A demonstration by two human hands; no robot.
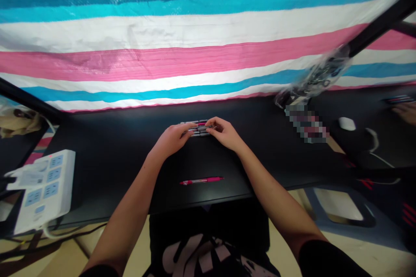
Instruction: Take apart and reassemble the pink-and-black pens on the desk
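Several pens [202,129] lie side by side in a small row on the black table [253,151], with grey, clear and pink parts showing. My left hand [173,138] holds the left end of this row, its fingers bent over the pens. At the right end my right hand [226,134] grips the row with thumb and fingers curved inward. Both hands partly cover the pens. Closer to my body, a single pink pen [202,180] lies crosswise on the table, apart from both hands.
A white power strip [63,194] with plugs sits at the left edge. At the right are a clear plastic bag [325,73], a white mouse [346,124] and another person's hand [407,111]. A striped sheet [195,65] hangs behind the table. A grey stool [383,227] stands lower right.
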